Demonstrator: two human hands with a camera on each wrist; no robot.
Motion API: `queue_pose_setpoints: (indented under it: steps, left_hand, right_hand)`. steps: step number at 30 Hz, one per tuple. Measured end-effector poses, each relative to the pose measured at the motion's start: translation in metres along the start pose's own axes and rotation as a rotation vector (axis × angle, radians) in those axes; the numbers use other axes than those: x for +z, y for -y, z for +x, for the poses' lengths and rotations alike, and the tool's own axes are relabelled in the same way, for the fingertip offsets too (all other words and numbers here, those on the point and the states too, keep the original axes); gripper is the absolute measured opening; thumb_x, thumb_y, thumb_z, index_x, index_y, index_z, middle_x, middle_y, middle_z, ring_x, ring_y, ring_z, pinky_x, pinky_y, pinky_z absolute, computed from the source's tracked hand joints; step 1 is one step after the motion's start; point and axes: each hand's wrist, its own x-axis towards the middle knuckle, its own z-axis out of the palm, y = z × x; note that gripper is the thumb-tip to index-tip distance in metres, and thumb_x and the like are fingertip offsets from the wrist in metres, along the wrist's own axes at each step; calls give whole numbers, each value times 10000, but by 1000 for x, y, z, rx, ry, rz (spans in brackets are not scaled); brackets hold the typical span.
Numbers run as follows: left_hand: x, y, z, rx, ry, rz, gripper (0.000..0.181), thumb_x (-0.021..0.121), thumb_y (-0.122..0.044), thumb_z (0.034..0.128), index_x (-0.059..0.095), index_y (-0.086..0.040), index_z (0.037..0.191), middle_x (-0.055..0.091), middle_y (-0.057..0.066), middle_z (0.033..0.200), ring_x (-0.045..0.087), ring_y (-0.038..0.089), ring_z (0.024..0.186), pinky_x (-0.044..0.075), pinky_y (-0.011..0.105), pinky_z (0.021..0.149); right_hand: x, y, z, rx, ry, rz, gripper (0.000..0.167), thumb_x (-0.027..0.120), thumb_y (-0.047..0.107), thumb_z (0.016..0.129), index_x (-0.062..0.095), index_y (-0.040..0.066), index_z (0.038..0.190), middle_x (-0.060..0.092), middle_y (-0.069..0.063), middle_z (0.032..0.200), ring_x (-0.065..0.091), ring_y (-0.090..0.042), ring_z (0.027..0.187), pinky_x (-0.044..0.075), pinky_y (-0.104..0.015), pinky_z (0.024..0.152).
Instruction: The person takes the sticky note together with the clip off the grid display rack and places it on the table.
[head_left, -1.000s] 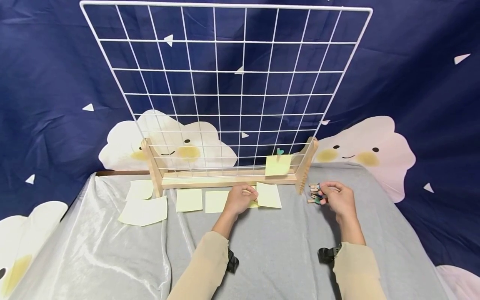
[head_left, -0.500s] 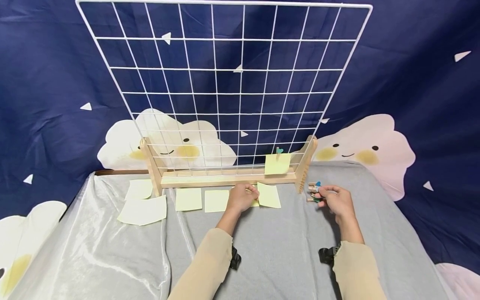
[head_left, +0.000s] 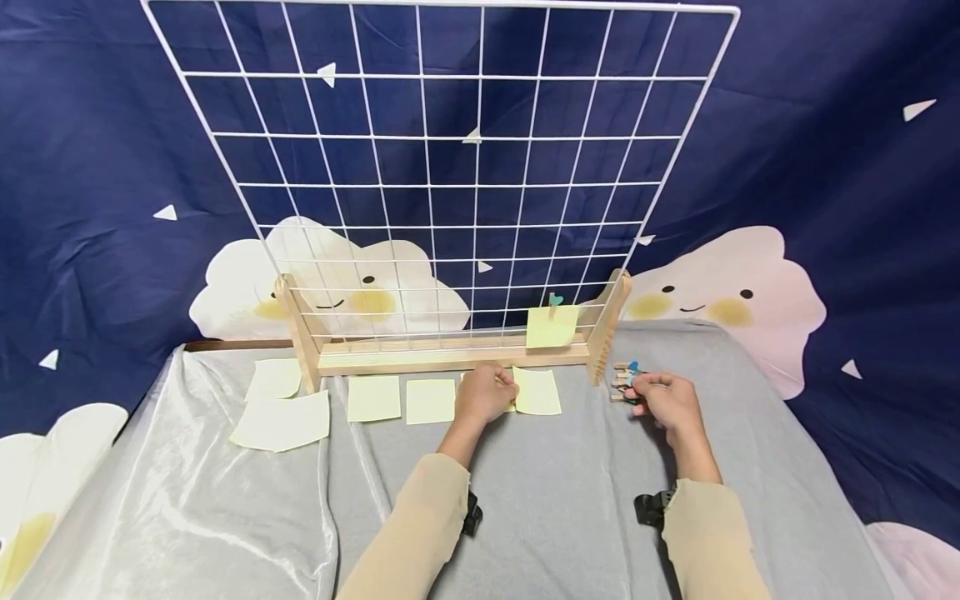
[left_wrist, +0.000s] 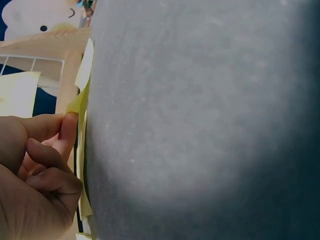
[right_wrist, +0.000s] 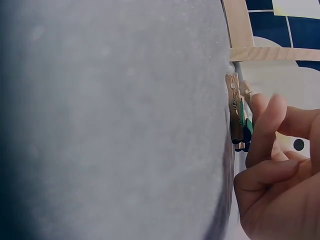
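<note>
My left hand (head_left: 483, 396) pinches the edge of a yellow sticky note (left_wrist: 76, 103) with thumb and forefinger. That note lies low on the grey cloth, mostly covered by the hand in the head view. Another pale yellow sticky note (head_left: 537, 392) lies just right of the fingers. Farther right, my right hand (head_left: 670, 404) is at a small group of wooden clothespins (head_left: 621, 383), some with coloured hearts. Its thumb and forefinger pinch one tilted clothespin (right_wrist: 246, 91), whose lower part the fingers hide.
A white wire grid (head_left: 480, 183) stands in a wooden base (head_left: 450, 358) at the back. A clothespin with a green heart (head_left: 554, 302) holds a sticky note (head_left: 551, 327) on it. More sticky notes (head_left: 373, 398) lie on the cloth to the left.
My right hand has shifted slightly at the clothespins, so that a blue heart shows more. The left hand has stayed on the sticky note. The head view has drifted a little.
</note>
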Motion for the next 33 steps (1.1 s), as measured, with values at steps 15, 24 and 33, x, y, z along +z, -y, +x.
queue_pose_setpoints:
  steps: [15,24,33]
  left_hand:
    - [-4,0,-4,-42,-47,82,124,761,-158,858,693,-171,755,658,-5,769,587,193,666,473,366,523]
    - [-5,1,-4,-31,-42,73,104,748,-141,876,701,-148,783,615,-16,711,566,184,616,446,339,494]
    - [-4,3,-1,-45,-79,3,127,700,-210,911,714,-162,793,621,-44,678,542,166,572,416,325,468]
  right_hand:
    - [3,5,-2,-2,-37,-16,360,547,266,1044,602,-7,1272,724,58,862,652,-68,606,425,-295,552]
    - [3,11,-4,-39,-35,4,362,556,269,1048,602,-11,1273,717,64,862,657,-76,622,410,-287,527]
    - [5,20,-7,-118,-29,47,354,567,225,1040,584,-40,1274,731,15,865,632,-61,573,417,-255,498]
